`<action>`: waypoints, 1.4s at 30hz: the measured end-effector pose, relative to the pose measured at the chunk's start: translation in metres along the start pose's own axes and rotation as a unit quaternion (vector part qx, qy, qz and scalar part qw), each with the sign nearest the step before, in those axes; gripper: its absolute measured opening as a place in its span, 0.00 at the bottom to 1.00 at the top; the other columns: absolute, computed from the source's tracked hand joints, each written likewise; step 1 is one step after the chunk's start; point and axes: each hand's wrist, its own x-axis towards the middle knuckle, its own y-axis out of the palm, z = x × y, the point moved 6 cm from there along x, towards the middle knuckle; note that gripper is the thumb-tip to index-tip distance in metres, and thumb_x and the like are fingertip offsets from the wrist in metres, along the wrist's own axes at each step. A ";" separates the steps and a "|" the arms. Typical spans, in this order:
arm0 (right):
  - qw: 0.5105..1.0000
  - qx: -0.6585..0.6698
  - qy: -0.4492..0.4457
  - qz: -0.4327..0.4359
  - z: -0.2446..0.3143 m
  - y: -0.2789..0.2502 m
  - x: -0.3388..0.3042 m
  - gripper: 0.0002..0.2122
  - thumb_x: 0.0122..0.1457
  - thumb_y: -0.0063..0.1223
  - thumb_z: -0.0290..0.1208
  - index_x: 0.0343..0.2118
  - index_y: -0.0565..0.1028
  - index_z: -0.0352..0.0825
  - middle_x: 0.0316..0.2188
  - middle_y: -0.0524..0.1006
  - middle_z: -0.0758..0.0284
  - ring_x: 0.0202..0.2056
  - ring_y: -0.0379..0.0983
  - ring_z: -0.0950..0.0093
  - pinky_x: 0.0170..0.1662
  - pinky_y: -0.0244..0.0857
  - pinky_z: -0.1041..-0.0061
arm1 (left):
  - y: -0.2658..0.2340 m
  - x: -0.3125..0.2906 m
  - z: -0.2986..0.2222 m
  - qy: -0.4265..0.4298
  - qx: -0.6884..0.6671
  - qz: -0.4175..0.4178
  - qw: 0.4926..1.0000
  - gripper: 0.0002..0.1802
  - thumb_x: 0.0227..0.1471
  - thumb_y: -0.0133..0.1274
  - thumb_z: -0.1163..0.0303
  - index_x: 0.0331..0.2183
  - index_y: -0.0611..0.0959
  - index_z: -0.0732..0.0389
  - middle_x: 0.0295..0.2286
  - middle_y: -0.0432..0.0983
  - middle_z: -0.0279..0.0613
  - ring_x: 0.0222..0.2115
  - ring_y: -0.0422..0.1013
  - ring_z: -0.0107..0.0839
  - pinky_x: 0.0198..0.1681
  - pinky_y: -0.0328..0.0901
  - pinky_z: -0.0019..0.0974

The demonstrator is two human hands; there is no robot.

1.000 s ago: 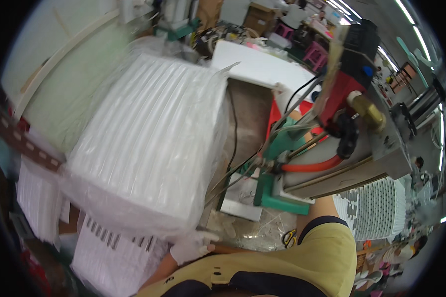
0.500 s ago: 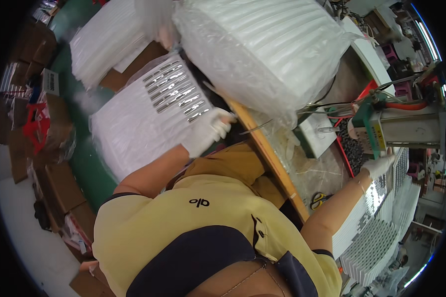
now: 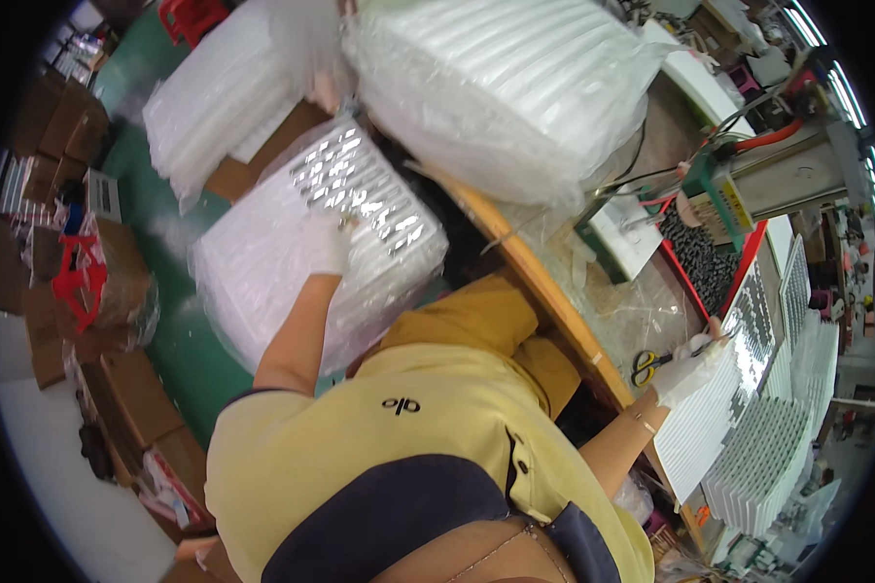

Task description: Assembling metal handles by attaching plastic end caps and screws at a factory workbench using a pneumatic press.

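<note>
Left hand: your gloved left hand point(image 3: 327, 243) lay flat and spread on a plastic-wrapped stack of white trays with shiny metal parts in rows point(image 3: 321, 248), down at about 10 o'clock from your body; fingers wide, gripping nothing that I could see.
Right hand: your gloved right hand point(image 3: 688, 369) reached out at 3 o'clock and rested on the edge of a flat white tray of small parts point(image 3: 719, 408); whether it pinched the tray or only touched it, I cannot tell.
Trays: the wrapped stack sat below the wooden counter edge point(image 3: 544, 291), beside the green floor point(image 3: 180, 321); a second large bag of clear wrapped white trays point(image 3: 496, 87) lay on the counter at 12 o'clock.
Nearby: yellow-handled scissors point(image 3: 651, 364) lay just beside your right hand; a red bin of small dark parts point(image 3: 705, 262) stood at 2 o'clock, in front of a green and grey bench machine point(image 3: 749, 185).
Risk: you were twisted between two far-apart stacks, so I judge that a push on the slippery wrap could have slid the top tray and spilled its parts.
Risk: the scissors could have snagged your glove.
</note>
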 end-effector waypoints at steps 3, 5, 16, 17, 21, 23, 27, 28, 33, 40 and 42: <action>1.000 -0.025 0.013 -0.002 -0.025 -0.006 -0.007 0.20 0.65 0.34 0.44 0.40 0.73 0.30 0.13 0.54 0.80 0.13 0.45 0.89 0.16 0.37 0.85 | -0.007 -0.009 0.005 0.018 -0.075 -0.011 0.997 0.07 0.39 0.60 0.67 0.26 0.83 0.57 0.28 0.75 0.46 0.33 0.70 0.43 0.38 0.64 0.42; 0.999 -0.044 0.019 -0.002 -0.031 -0.008 -0.013 0.20 0.65 0.34 0.43 0.39 0.73 0.30 0.14 0.54 0.80 0.14 0.46 0.89 0.17 0.38 0.85 | -0.022 -0.008 -0.005 0.039 -0.081 -0.010 0.996 0.07 0.39 0.60 0.68 0.25 0.83 0.58 0.28 0.75 0.46 0.33 0.70 0.43 0.38 0.64 0.42; 0.929 -0.108 0.055 0.351 -0.006 0.154 -0.041 0.17 0.53 0.50 0.43 0.33 0.76 0.30 0.27 0.77 0.56 0.32 0.73 0.65 0.37 0.65 0.70 | -0.152 0.192 -0.216 0.287 -0.107 -0.164 0.938 0.23 0.42 0.59 0.62 0.40 0.79 0.63 0.39 0.75 0.50 0.41 0.69 0.46 0.46 0.62 0.42; 0.925 -0.125 -0.008 0.359 -0.002 0.169 -0.041 0.18 0.52 0.49 0.44 0.32 0.76 0.30 0.30 0.75 0.55 0.35 0.72 0.62 0.40 0.65 0.68 | -0.143 0.225 -0.219 0.278 -0.095 -0.115 0.949 0.25 0.47 0.54 0.58 0.43 0.76 0.66 0.41 0.73 0.57 0.43 0.68 0.50 0.47 0.62 0.43; 0.913 -0.098 -0.041 0.394 0.002 0.208 -0.060 0.17 0.51 0.50 0.44 0.34 0.76 0.32 0.36 0.75 0.54 0.41 0.71 0.58 0.47 0.63 0.67 | -0.058 0.344 -0.150 0.157 0.092 0.119 0.976 0.42 0.52 0.44 0.45 0.56 0.61 0.69 0.54 0.59 0.57 0.56 0.56 0.51 0.58 0.51 0.42; 0.924 -0.071 0.030 0.373 -0.005 0.198 -0.061 0.21 0.53 0.51 0.48 0.33 0.75 0.29 0.33 0.76 0.53 0.38 0.72 0.58 0.43 0.64 0.68 | -0.050 0.346 -0.167 0.148 0.075 0.153 0.974 0.39 0.51 0.48 0.48 0.55 0.64 0.67 0.53 0.62 0.56 0.54 0.60 0.51 0.57 0.52 0.42; 0.931 -0.008 0.070 0.359 -0.014 0.199 -0.068 0.24 0.54 0.50 0.51 0.32 0.74 0.27 0.29 0.75 0.52 0.34 0.73 0.59 0.39 0.64 0.67 | -0.092 0.311 -0.217 0.171 0.120 0.101 0.973 0.32 0.51 0.47 0.50 0.51 0.71 0.62 0.49 0.68 0.53 0.49 0.65 0.43 0.54 0.58 0.40; 0.924 0.009 0.084 0.372 -0.010 0.201 -0.072 0.24 0.54 0.50 0.52 0.31 0.74 0.27 0.28 0.75 0.52 0.33 0.72 0.60 0.38 0.63 0.67 | -0.114 0.297 -0.224 0.156 0.095 0.097 0.978 0.33 0.47 0.51 0.44 0.47 0.76 0.58 0.45 0.72 0.51 0.46 0.69 0.40 0.52 0.61 0.40; 0.920 -0.034 0.077 0.383 -0.001 0.196 -0.067 0.28 0.54 0.46 0.56 0.28 0.73 0.27 0.27 0.74 0.51 0.32 0.72 0.59 0.36 0.62 0.66 | -0.128 0.315 -0.195 0.244 -0.051 0.035 0.968 0.27 0.47 0.56 0.53 0.45 0.78 0.61 0.43 0.74 0.49 0.45 0.70 0.42 0.49 0.63 0.39; 0.938 -0.038 0.097 0.331 -0.032 0.177 -0.056 0.32 0.53 0.45 0.61 0.31 0.73 0.24 0.28 0.75 0.51 0.30 0.72 0.58 0.37 0.62 0.65 | -0.197 0.239 -0.183 0.249 -0.235 0.023 0.939 0.17 0.53 0.51 0.65 0.42 0.79 0.67 0.39 0.76 0.50 0.40 0.72 0.39 0.46 0.64 0.36; 0.933 0.032 0.139 0.331 -0.056 0.196 -0.056 0.32 0.52 0.48 0.59 0.32 0.72 0.23 0.26 0.75 0.55 0.27 0.71 0.62 0.33 0.62 0.66 | -0.195 0.227 -0.174 0.255 -0.281 0.036 0.924 0.17 0.53 0.50 0.67 0.42 0.79 0.67 0.40 0.76 0.50 0.41 0.71 0.38 0.47 0.64 0.37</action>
